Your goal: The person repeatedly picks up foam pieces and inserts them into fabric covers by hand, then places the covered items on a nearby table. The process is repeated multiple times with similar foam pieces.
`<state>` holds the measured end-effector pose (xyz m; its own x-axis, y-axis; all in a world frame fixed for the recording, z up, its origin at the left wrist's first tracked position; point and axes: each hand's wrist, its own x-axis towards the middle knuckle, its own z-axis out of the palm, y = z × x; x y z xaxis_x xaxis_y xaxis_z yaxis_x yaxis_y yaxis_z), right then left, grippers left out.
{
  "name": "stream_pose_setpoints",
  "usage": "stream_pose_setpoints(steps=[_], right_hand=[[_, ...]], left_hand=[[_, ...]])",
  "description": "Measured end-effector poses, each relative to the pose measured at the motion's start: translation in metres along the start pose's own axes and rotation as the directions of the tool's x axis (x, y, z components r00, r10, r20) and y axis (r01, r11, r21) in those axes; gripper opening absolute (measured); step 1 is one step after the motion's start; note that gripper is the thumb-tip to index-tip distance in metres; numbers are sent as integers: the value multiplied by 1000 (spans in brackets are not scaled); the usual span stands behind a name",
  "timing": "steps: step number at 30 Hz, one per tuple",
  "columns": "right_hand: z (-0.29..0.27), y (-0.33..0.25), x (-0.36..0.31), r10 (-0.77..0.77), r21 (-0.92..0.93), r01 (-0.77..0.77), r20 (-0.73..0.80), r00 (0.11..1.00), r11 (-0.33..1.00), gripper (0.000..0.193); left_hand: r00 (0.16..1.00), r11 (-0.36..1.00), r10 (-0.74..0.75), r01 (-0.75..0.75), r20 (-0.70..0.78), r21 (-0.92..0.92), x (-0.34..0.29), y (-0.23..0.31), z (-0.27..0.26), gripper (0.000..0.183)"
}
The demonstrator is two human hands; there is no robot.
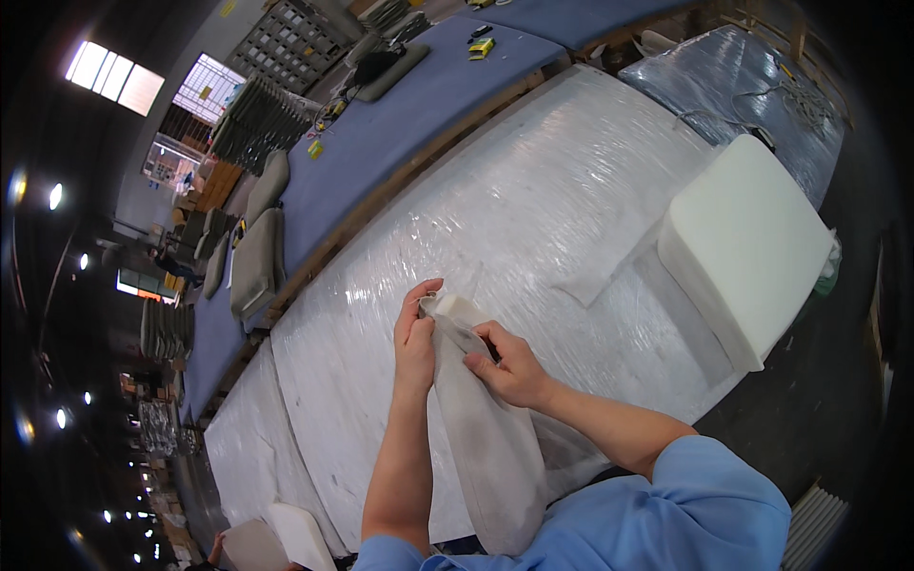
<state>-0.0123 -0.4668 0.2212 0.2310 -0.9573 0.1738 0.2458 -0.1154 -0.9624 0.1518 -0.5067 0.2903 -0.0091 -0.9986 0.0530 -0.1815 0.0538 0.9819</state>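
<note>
A pale grey fabric cushion cover (pixel 487 447) hangs from my hands down against my blue shirt. My left hand (pixel 416 333) grips the cover's upper edge, its fingers curled and thumb bent inward. On the other side, my right hand (pixel 509 366) pinches the fabric a little lower down. A white foam edge (pixel 459 308) shows between the hands at the cover's top; how far it runs inside is hidden. To the right, a thick white foam cushion (pixel 752 238) with rounded corners lies apart from both hands.
Beneath lies a table wrapped in clear plastic film (pixel 381 285). Beyond it runs a long blue-topped table (pixel 371 162) with grey cushions (pixel 259 257) and a yellow box (pixel 482 48). Cable lies on a film-covered surface (pixel 705 81) at far right. Another person's hand (pixel 217 544) shows at lower left.
</note>
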Motion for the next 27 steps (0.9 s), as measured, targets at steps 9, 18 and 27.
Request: stream_pose_setpoints(steps=[9, 18, 27], right_hand=[[5, 0, 49, -272, -217, 232, -180, 945, 948, 20], [8, 3, 96, 136, -55, -145, -144, 980, 988, 26], [14, -2, 75, -14, 33, 28, -371, 929, 999, 14]], left_hand=[[990, 921, -105, 133, 95, -365, 10, -5, -5, 68], [977, 887, -171, 209, 128, -412, 28, -21, 3, 72], [922, 844, -192, 330, 335, -422, 48, -27, -19, 59]])
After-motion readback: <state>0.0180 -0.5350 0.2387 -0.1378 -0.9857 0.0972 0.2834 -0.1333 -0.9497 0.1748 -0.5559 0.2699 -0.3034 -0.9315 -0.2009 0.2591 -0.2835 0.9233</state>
